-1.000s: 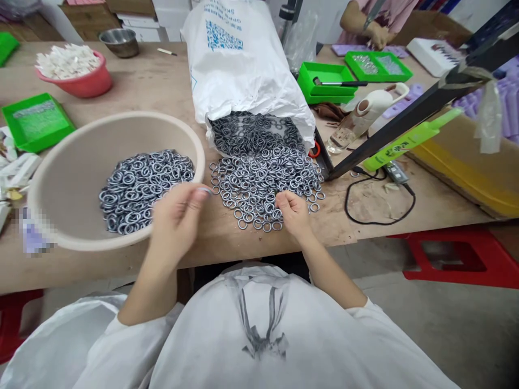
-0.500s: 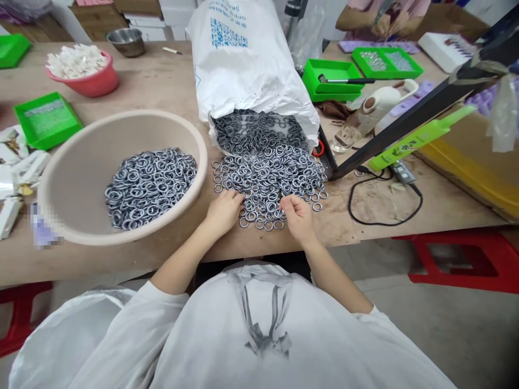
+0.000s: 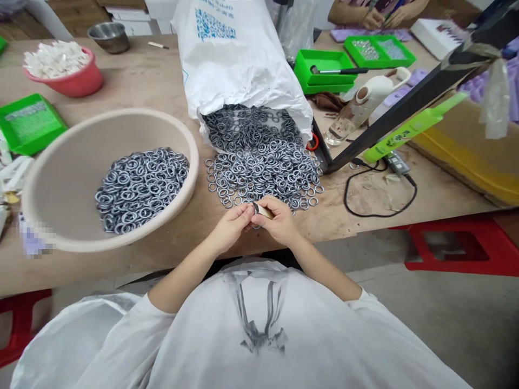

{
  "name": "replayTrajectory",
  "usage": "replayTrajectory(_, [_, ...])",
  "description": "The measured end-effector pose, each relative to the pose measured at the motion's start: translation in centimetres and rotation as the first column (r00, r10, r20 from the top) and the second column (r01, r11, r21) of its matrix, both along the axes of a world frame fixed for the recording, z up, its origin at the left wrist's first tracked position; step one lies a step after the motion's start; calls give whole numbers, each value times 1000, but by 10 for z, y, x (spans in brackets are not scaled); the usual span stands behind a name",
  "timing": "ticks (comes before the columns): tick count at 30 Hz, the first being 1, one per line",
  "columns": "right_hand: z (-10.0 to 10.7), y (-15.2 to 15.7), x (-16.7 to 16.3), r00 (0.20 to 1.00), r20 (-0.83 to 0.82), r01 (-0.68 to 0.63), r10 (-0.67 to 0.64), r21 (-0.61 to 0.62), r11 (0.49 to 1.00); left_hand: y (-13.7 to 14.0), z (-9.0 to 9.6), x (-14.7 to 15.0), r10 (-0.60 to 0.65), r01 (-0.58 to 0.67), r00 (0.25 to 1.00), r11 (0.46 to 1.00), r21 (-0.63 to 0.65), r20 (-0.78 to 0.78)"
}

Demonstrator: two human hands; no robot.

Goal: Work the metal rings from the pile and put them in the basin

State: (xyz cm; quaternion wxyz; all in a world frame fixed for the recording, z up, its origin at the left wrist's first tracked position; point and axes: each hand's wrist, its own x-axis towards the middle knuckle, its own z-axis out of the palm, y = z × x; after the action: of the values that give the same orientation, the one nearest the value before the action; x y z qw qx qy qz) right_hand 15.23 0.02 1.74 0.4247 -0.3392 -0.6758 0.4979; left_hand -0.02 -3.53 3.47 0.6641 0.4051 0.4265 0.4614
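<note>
My right hand (image 3: 280, 220) is closed around a short pale stick-like tool with a dark end (image 3: 264, 211). My left hand (image 3: 232, 226) meets it in front of me, thumb and fingers pinched at the dark end; whatever lies between those fingertips is too small to make out. Just beyond both hands, a heap of grey metal-looking rings (image 3: 263, 170) spreads over the table. It spills from the mouth of a white sack (image 3: 247, 70). To the left, a large beige basin (image 3: 60, 189) holds a pile of similar rings (image 3: 141, 186).
A red bowl (image 3: 81, 81) of white pieces and a green tray (image 3: 30, 121) stand at the left. At the right are a black metal post (image 3: 389, 113), a bottle (image 3: 360, 105), a looped black cable (image 3: 348, 197) and stacked green trays (image 3: 324, 73). Another person's hands (image 3: 383, 19) are at the back.
My hands have come together from either side of the ring heap's front, drawing nearer to me. The pale tool now shows in my right hand. The view has shifted slightly.
</note>
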Motion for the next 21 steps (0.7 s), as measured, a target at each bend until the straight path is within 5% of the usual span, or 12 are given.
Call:
replayTrajectory(5, [0, -4, -3, 992, -121, 21, -48, -219, 976, -2, 4, 4, 57, -49, 994, 995, -84, 96])
replayTrajectory(8, [6, -8, 3, 997, 17, 75, -74, -29, 997, -3, 6, 5, 130, -109, 981, 983, -149, 141])
replayTrajectory(12, [15, -16, 9, 963, 267, -37, -32, 252, 967, -4, 5, 6, 203, -168, 966, 964, -204, 163])
replayTrajectory(21, [18, -18, 9, 943, 328, -67, -57, 354, 933, -7, 3, 6, 182, -158, 971, 976, -153, 156])
